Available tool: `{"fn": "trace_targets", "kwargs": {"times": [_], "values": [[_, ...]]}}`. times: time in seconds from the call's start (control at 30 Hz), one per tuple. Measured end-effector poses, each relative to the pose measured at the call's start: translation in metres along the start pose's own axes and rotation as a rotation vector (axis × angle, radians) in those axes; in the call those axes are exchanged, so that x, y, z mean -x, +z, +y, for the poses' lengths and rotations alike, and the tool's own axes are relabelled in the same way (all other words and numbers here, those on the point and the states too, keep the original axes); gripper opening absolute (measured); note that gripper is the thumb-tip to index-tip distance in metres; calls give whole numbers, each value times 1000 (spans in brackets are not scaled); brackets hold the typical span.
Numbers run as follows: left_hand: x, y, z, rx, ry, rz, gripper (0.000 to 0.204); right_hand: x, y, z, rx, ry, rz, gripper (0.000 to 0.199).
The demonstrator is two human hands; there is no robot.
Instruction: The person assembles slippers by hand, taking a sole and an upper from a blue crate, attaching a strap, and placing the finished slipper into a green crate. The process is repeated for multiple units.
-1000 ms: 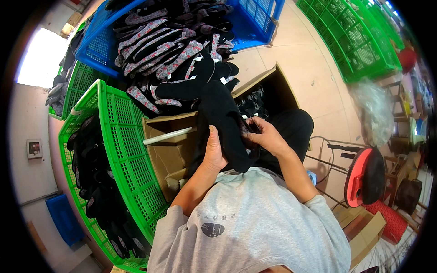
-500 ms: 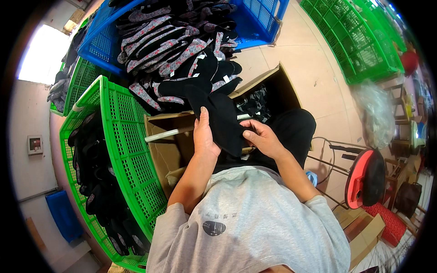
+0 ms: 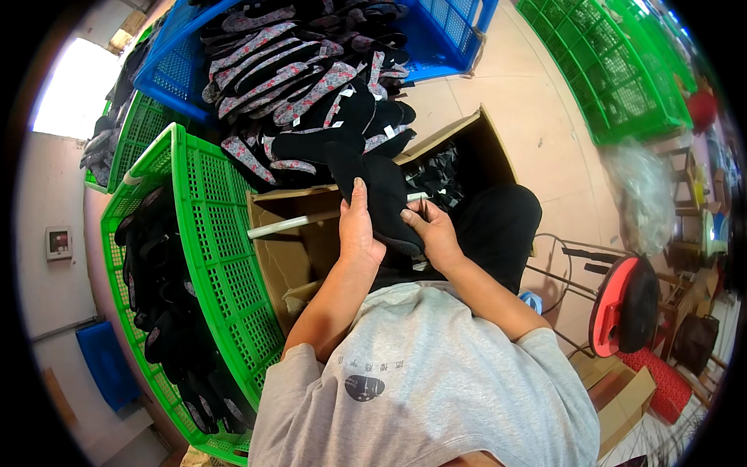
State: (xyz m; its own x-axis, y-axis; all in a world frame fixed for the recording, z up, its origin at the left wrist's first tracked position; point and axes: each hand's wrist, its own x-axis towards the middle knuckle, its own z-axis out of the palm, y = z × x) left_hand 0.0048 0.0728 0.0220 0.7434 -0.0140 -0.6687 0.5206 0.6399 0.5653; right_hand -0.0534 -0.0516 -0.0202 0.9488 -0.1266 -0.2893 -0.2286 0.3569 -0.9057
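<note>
At the centre of the frame, my left hand [image 3: 359, 229] and right hand [image 3: 433, 233] have their fingers closed on a black shoe upper [image 3: 381, 194]. It hangs over an open cardboard box [image 3: 289, 257], with a green crate [image 3: 214, 257] at centre left.

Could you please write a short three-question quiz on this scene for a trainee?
1. True or false: both hands grip the black shoe upper.
2. Which crate holds the patterned pieces? A) blue crate B) green crate C) cardboard box
3. Fill in: the red stool stands on the person's ____ side.

Key: 1 true: left hand and right hand both hold it. 2 A. 3 right.
</note>
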Motion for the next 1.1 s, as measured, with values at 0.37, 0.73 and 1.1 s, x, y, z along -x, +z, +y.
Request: {"fn": "trace_targets", "kwargs": {"times": [0.37, 0.73, 1.1], "values": [[-2, -28, 13, 34, 501, -446, 87, 11, -15, -13, -169, 125, 73, 26], [18, -32, -10, -308, 768, -558, 104, 17, -13, 0, -561, 450, -97, 22], [10, -49, -40, -374, 763, -761, 127, 14, -10, 11, -554, 513, 107, 15]]}}
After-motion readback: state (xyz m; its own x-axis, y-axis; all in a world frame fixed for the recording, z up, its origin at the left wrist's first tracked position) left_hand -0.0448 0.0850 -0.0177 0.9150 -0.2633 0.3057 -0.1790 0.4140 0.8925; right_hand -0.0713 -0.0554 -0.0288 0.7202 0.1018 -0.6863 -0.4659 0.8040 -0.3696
